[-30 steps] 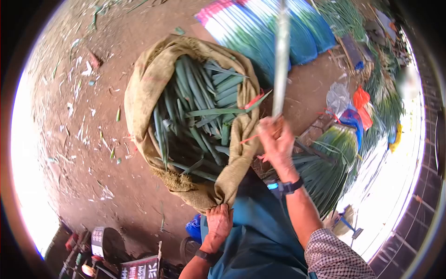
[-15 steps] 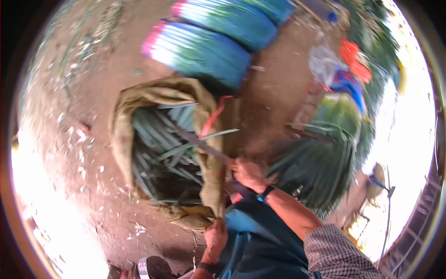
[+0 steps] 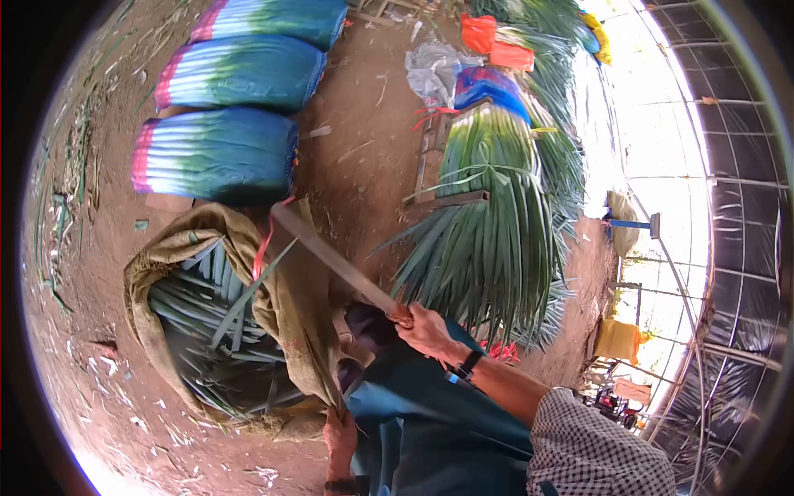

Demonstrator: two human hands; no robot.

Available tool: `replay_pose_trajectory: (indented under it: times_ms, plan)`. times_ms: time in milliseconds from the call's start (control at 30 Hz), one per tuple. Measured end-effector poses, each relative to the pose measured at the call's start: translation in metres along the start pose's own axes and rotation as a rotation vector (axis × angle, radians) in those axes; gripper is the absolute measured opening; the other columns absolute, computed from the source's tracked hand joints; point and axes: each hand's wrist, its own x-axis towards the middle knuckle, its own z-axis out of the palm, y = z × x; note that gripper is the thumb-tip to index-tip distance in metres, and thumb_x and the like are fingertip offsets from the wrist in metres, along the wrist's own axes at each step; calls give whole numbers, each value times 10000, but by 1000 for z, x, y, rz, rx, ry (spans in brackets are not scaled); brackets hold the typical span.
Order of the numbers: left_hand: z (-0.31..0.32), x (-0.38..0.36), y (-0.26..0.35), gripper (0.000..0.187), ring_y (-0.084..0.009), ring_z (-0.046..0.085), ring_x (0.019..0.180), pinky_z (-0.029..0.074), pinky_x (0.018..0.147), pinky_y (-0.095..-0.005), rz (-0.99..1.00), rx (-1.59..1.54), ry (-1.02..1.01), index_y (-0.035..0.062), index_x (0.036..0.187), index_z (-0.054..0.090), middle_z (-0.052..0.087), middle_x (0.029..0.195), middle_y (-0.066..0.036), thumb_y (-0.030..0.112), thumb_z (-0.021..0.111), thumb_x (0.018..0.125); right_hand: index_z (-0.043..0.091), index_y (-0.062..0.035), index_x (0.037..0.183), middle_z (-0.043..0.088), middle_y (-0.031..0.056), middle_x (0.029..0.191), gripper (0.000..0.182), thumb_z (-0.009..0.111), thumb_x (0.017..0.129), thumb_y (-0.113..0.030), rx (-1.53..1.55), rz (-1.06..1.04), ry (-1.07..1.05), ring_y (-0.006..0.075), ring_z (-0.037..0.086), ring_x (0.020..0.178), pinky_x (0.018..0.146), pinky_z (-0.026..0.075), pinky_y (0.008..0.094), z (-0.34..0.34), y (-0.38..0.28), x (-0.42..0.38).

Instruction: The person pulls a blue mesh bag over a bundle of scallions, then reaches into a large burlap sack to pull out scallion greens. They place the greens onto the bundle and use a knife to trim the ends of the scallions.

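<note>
My right hand (image 3: pixel 432 332) is closed around the handle of a machete (image 3: pixel 335 260), whose long blade points up and left past the sack's edge. My left hand (image 3: pixel 340 438) pinches the near rim of a brown woven sack (image 3: pixel 289 335). Cut green leaf tops (image 3: pixel 219 331) fill the sack's open mouth, and a red ribbon (image 3: pixel 263 248) hangs at its far side. To the right of the machete, a tied bundle of long green leafy stalks (image 3: pixel 496 223), leek-like, leans on a wooden frame (image 3: pixel 455 200), leaves toward me.
Several wrapped bundles of stalks (image 3: pixel 223 153) in blue and pink covering lie beyond the sack. Clear plastic (image 3: pixel 434 70) and orange bags (image 3: pixel 492 41) lie farther back. Leaf scraps litter the dirt floor (image 3: pixel 99 289). Dark sheeting on a pole frame (image 3: pixel 744 240) stands at the right.
The view has swung right, so the sack and bundles sit farther left. The machete has lifted off the sack's leaves and its blade now shows beside the sack. My left hand keeps the rim.
</note>
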Motion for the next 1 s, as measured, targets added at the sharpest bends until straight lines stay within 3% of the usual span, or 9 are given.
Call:
replay_pose_trajectory:
  times_ms: [167, 267, 300, 400, 600, 700, 733, 867, 1000]
  plan:
    - [-3, 12, -36, 348, -499, 615, 978, 487, 839, -535, 30, -91, -59, 22, 1137, 581, 653, 1012, -301, 264, 637, 893, 617, -23, 989, 643, 10, 840, 224, 723, 796, -64, 296, 201, 323, 89, 603, 761, 603, 502, 295, -83, 27, -31]
    - [0, 14, -43, 385, -479, 621, 1007, 489, 872, -520, 74, -46, -78, 16, 1169, 589, 654, 1030, -297, 290, 624, 901, 610, -68, 921, 564, -45, 843, 104, 689, 856, -81, 807, 280, 587, 76, 537, 731, 614, 468, 249, -130, 101, -17]
    - [3, 13, -41, 388, -474, 621, 1010, 492, 867, -517, 44, 16, -101, 16, 1159, 588, 653, 1032, -299, 307, 620, 903, 598, -107, 1146, 569, -57, 924, 370, 771, 820, -88, 761, 137, 596, 82, 522, 709, 612, 465, 237, -125, 209, 4]
    - [-6, 9, -19, 391, -472, 623, 1000, 497, 849, -524, -24, 46, -98, 23, 1134, 588, 656, 1021, -299, 341, 611, 906, 587, -60, 830, 583, -4, 786, 230, 759, 813, -211, 84, 318, 593, 128, 527, 702, 604, 443, 331, -212, 264, 46]
    - [-15, 11, -4, 369, -491, 633, 920, 501, 808, -553, -55, 46, -142, 40, 1118, 566, 671, 937, -282, 330, 628, 898, 612, 10, 891, 636, 140, 796, 369, 760, 829, -323, -330, 462, 398, 261, 593, 691, 663, 467, 411, -260, 329, 103]
    - [-16, 13, 9, 345, -495, 632, 916, 503, 807, -556, -143, 78, -169, 49, 1096, 558, 674, 923, -276, 323, 628, 899, 639, 11, 951, 643, 177, 841, 308, 694, 890, -286, -372, 30, 678, 322, 606, 688, 682, 483, 438, -240, 286, 120]
    - [-18, 11, 12, 336, -494, 633, 919, 499, 810, -562, -155, 81, -187, 50, 1086, 558, 674, 928, -274, 320, 628, 899, 662, -18, 989, 652, 116, 864, 203, 667, 913, -206, -413, -204, 628, 238, 619, 691, 657, 498, 381, -227, 269, 130]
    - [-14, 14, 26, 294, -481, 636, 922, 481, 824, -576, -186, 93, -214, 51, 1051, 559, 679, 942, -261, 296, 628, 902, 694, -12, 955, 602, 21, 695, 127, 680, 915, -131, 237, 6, -134, 69, 557, 626, 561, 469, 271, -101, 69, 155]
    - [-16, 10, 40, 236, -452, 635, 925, 462, 832, -557, -176, 92, -151, 64, 1015, 565, 684, 955, -225, 255, 634, 894, 683, 6, 901, 592, 33, 625, 243, 649, 945, -231, 323, -30, -635, 110, 543, 590, 563, 463, 321, 54, -13, 194]
